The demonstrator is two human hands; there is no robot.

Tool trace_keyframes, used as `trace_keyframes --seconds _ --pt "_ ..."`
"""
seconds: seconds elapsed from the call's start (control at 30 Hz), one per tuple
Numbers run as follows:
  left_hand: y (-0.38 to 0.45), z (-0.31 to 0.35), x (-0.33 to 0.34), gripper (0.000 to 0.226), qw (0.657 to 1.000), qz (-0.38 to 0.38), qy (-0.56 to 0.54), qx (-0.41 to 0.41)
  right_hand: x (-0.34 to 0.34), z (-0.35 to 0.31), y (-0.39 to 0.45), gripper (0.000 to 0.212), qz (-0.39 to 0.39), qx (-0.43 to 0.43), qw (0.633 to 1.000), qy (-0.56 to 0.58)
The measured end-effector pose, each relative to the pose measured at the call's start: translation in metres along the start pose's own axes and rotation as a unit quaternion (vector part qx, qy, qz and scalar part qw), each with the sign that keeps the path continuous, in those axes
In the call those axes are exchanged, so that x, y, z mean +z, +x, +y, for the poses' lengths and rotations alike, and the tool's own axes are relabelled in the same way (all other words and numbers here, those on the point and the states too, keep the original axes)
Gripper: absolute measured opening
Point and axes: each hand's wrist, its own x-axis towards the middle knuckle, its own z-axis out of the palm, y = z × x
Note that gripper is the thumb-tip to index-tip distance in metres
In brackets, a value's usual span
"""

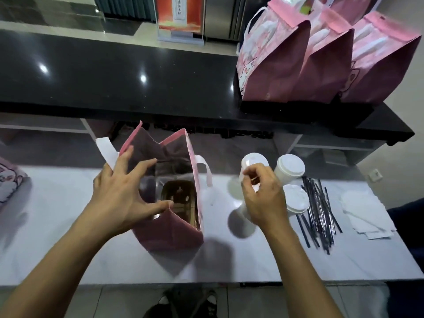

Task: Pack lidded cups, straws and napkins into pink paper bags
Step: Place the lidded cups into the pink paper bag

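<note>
An open pink paper bag (174, 230) stands on the white table (68, 226) in front of me. My left hand (124, 193) spreads its fingers over the bag's left rim, the thumb on the near edge. My right hand (263, 193) grips a white lidded cup (243, 222) near its top, just right of the bag; the cup is blurred. Two more lidded cups (291, 168) stand behind and beside that hand. Black wrapped straws (319, 214) lie in a pile to the right, with white napkins (364, 212) beyond them.
Three filled pink bags (275, 65) stand on the raised black counter (114, 76) at the back right. A flat pink bag (9, 180) lies at the table's left edge. Shoes (183, 304) show on the floor below the table's near edge.
</note>
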Motion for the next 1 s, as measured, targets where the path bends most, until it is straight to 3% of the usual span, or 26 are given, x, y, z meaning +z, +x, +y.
trace_keyframes --seconds 0.03,0.1,0.2,0.3,0.43,0.53,0.67,0.73,0.8,1.0 --pt "-0.001 0.001 0.0 0.111 1.0 -0.003 0.003 -0.003 0.0 0.015 0.002 0.021 -0.041 0.026 0.993 -0.11" --pt "-0.003 0.0 0.001 0.12 1.0 -0.012 0.011 -0.003 0.001 0.039 0.004 0.051 -0.149 0.06 0.944 -0.287" --pt "-0.004 -0.003 0.003 0.13 1.0 -0.024 0.017 -0.002 0.004 0.059 0.009 0.08 -0.261 0.072 0.892 -0.362" --pt "-0.004 -0.003 0.004 0.131 0.999 -0.032 0.01 0.01 0.007 0.063 0.016 0.08 -0.302 0.085 0.871 -0.379" --pt "-0.004 -0.005 0.003 0.13 0.999 -0.034 0.007 0.022 0.0 0.04 0.021 0.078 -0.314 0.101 0.876 -0.351" --pt "-0.004 -0.005 0.003 0.13 0.999 -0.028 -0.002 0.033 -0.021 -0.002 0.028 0.079 -0.26 0.108 0.929 -0.24" --pt "-0.004 -0.005 0.003 0.132 0.999 -0.026 -0.018 0.035 -0.059 -0.086 0.044 0.085 -0.151 0.019 0.986 -0.067" --pt "-0.004 -0.007 0.002 0.135 0.999 -0.023 -0.024 0.036 -0.064 -0.128 0.046 0.087 -0.143 -0.039 0.989 0.003" --pt "-0.006 -0.01 0.001 0.139 0.998 -0.016 -0.04 0.037 -0.051 -0.155 0.044 0.087 -0.188 -0.077 0.979 0.03" --pt "-0.01 -0.02 -0.003 0.147 0.996 -0.015 -0.088 0.02 -0.002 -0.173 0.023 0.082 -0.266 -0.138 0.953 -0.047"
